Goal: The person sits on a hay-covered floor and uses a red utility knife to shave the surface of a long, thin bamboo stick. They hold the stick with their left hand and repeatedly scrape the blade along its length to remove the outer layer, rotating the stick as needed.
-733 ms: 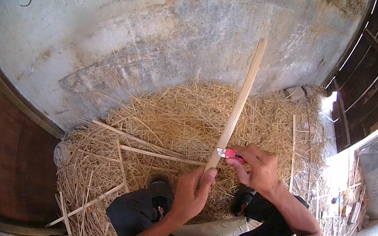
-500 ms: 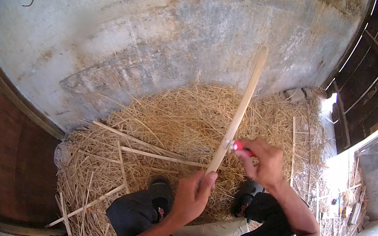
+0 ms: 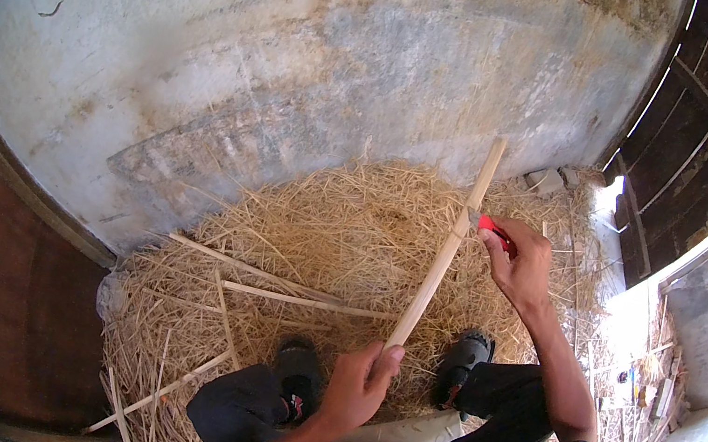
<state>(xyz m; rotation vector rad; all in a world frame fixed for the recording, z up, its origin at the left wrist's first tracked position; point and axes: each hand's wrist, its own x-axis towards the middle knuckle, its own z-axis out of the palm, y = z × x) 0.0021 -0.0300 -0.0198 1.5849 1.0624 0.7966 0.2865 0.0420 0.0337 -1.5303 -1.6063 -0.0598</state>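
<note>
The left hand [image 3: 358, 383] is gripping the bamboo strip [image 3: 447, 247], the right hand [image 3: 521, 265] is pressing the red-handled knife [image 3: 488, 226] near its upper part; shavings [image 3: 321, 244] are already lying around, much shaving seems left

No packages, labels, signs or screens visible in view. Small cluttered items at far right edge too blurred and small to tell.
</note>
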